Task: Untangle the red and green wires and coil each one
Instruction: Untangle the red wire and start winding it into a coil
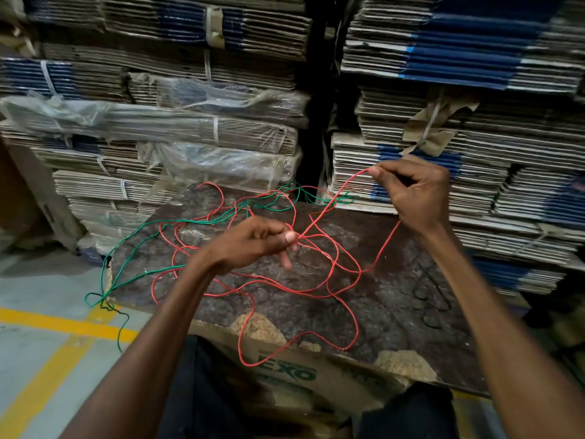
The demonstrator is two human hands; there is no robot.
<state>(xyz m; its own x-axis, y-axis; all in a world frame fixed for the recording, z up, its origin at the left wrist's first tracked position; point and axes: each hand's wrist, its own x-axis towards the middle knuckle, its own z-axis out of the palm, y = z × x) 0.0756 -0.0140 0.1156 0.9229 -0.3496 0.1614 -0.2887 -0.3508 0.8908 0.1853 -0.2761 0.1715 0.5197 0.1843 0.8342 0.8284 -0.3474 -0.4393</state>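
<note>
Green wire [177, 221]: thin, in loose strands over the left and far part of the board; one end drapes off the board's left edge and hangs toward the floor, the other strands run to the far edge, where they cross the red wire.
Concrete floor [38, 280], lower left: grey, marked with yellow painted lines [68, 327].
Dark mottled board [395, 299]: work surface, chipped pale along its near edge, resting on a cardboard box [294, 372] printed with green letters.
Red wire [345, 307]: thin, lying in many wide uncoiled loops across the middle of the board, one loop hanging over the near edge in front of the box; still tangled with the green at the far side.
Left hand [253, 240]: raised above the board's centre, thumb and fingers pinching a strand of the red wire where several strands cross.
Right hand [414, 193]: raised higher, to the right, fingers curled, thumb and forefinger pinching the same red wire; a taut length runs between the two hands, and a further length falls from below this hand to the loops on the board.
Stacked flattened cardboard [474, 58]: bundles, brown with some blue, several strapped or wrapped in clear plastic, filling the background behind the board
</note>
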